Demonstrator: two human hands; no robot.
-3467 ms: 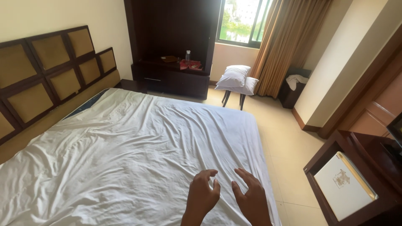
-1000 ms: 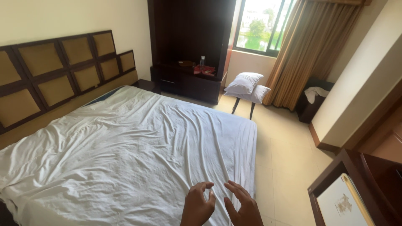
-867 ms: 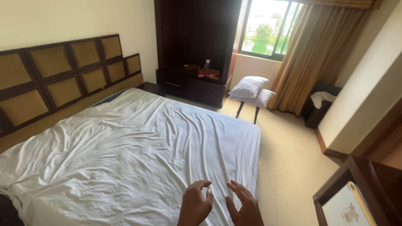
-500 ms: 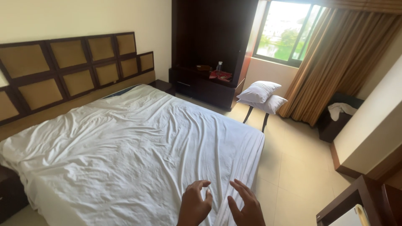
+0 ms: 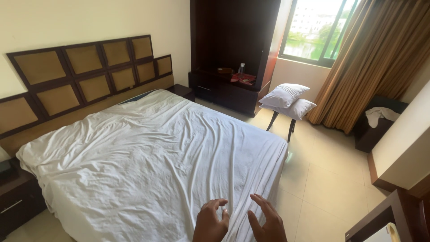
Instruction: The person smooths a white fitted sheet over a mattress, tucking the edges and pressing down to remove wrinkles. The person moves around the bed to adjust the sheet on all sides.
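Two white pillows (image 5: 287, 101) are stacked on a stool beside the brown curtain (image 5: 371, 62). A dark cabinet (image 5: 230, 54) stands left of that curtain, bearing a bottle (image 5: 242, 68).

A red package (image 5: 243, 79) lies on the dark cabinet shelf under the window, beside a clear bottle (image 5: 241, 68).

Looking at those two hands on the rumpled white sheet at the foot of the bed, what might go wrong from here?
The left hand and right hand rest with fingers spread at the foot edge of the white sheet. A tug there might drag it off the head end, where a blue patch already shows. The wrinkles could simply shift rather than flatten. The overhanging side may reach the tiled floor.
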